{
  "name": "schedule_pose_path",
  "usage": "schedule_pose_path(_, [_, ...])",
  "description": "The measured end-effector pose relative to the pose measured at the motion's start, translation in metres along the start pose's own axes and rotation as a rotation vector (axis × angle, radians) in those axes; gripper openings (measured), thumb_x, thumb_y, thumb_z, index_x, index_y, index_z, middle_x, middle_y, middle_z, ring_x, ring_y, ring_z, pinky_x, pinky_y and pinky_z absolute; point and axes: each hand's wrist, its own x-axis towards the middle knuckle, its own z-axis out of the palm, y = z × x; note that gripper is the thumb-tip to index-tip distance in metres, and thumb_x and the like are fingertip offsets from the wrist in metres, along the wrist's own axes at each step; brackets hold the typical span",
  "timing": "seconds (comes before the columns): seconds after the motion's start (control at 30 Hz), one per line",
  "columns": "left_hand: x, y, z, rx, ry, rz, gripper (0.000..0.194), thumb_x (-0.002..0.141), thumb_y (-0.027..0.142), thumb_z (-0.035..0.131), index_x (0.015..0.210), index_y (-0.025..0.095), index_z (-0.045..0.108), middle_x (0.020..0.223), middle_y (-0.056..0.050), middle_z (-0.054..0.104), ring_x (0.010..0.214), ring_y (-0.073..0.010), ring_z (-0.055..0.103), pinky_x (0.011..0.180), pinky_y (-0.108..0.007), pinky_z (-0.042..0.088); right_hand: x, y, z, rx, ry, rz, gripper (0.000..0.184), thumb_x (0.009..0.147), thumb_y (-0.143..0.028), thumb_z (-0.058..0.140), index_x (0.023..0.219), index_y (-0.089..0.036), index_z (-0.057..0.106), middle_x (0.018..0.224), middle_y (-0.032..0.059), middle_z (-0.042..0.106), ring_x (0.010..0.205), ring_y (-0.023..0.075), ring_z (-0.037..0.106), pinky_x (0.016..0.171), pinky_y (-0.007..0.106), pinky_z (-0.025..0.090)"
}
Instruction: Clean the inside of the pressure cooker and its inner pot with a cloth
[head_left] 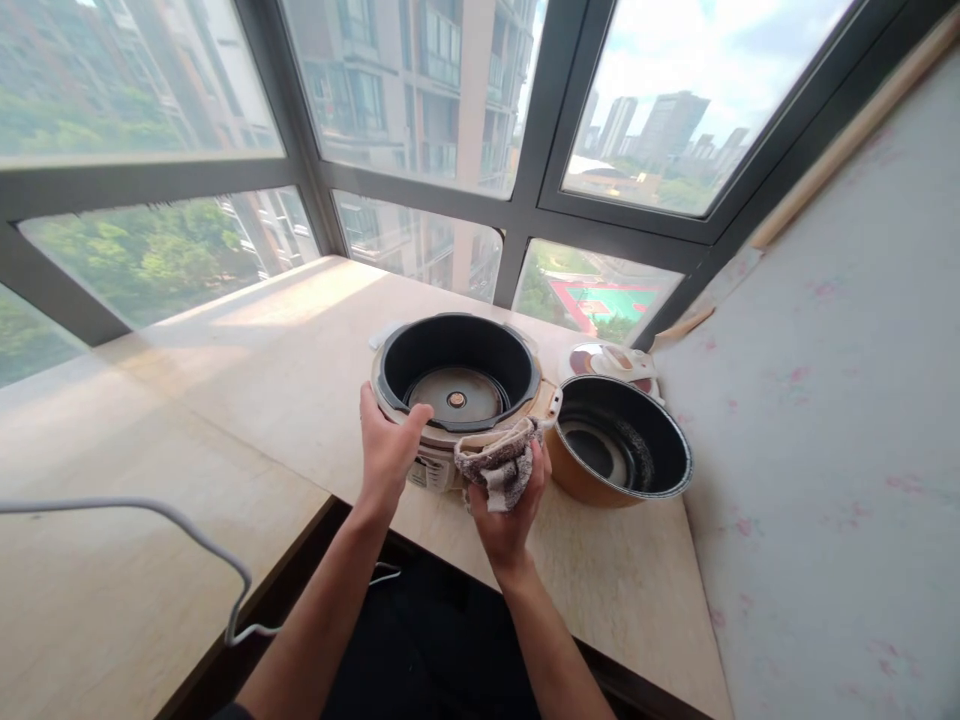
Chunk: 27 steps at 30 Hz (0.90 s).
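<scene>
1. A person's bare left hand (386, 450) grips the near left side of an open cooker body (459, 360), thumb hooked toward its front rim and the other fingers along the outer side.

2. The right hand (510, 515) clasps a bunched brown-and-white cloth (496, 465), its fingers curled around the fabric at the cooker body's front right, to the right of the left hand's fingers.

3. The cooker body stands upright on a pale stone-look ledge (247, 400), just beyond both sets of fingers; a round metal plate (480, 392) with a small copper-toned centre shows at the bottom of its black interior.

4. Just right of the right-hand fingers sits an inner pot (581, 475), orange outside and dark within, its inside marked by whitish residue. Behind it, farther from those fingers, a white and brown lid (596, 358) rests partly hidden.

5. Well left of the left-hand fingers, a white cord (180, 520) curves over the ledge. Beyond the fingertips, grey-framed windows (536, 130) look onto towers, trees and a red-and-green court (611, 298); a floral wall (825, 400) rises at far right.
</scene>
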Motion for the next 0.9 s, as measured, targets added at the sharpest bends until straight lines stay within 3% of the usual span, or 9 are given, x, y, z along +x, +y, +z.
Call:
schedule_pose_path(0.1, [0.005,0.007,0.000,0.011,0.014,-0.015,0.044,0.066,0.022,0.076,0.105,0.020,0.057,0.096,-0.002,0.063,0.086,-0.0193,0.060,0.080,-0.033,0.051,0.000,0.009,0.000,0.004,0.008,-0.005,0.084,0.086,-0.038,0.070,0.155,-0.017,0.028,0.143,0.0251,0.045,0.136,0.0384,0.046,0.103,0.067,0.047])
schedule_pose_path(0.33, [0.029,0.005,-0.008,-0.022,-0.088,-0.019,0.042,0.060,0.025,0.075,0.098,0.018,0.059,0.088,0.001,0.062,0.080,-0.0157,0.055,0.073,-0.028,0.045,-0.013,0.026,0.004,0.054,-0.037,0.046,0.085,0.082,-0.033,0.072,0.154,-0.022,0.028,0.138,0.0203,0.050,0.134,0.0349,0.048,0.104,0.061,0.047])
schedule_pose_path(0.6, [0.055,0.002,-0.017,-0.077,-0.168,-0.018,0.039,0.056,0.024,0.072,0.093,0.018,0.063,0.080,0.002,0.061,0.073,-0.0155,0.052,0.065,-0.026,0.042,-0.025,0.045,0.007,0.210,-0.092,0.442,0.083,0.075,-0.024,0.065,0.151,-0.020,0.032,0.150,0.0176,0.046,0.141,0.0315,0.046,0.115,0.056,0.037])
schedule_pose_path(0.9, [0.090,-0.004,-0.032,-0.145,-0.292,0.011,0.032,0.053,0.018,0.068,0.086,0.018,0.066,0.073,0.002,0.056,0.068,-0.0135,0.048,0.056,-0.022,0.035,0.021,0.059,0.012,0.311,-0.099,0.320,0.080,0.073,-0.024,0.068,0.148,-0.019,0.039,0.146,0.0167,0.052,0.139,0.0306,0.049,0.116,0.052,0.038])
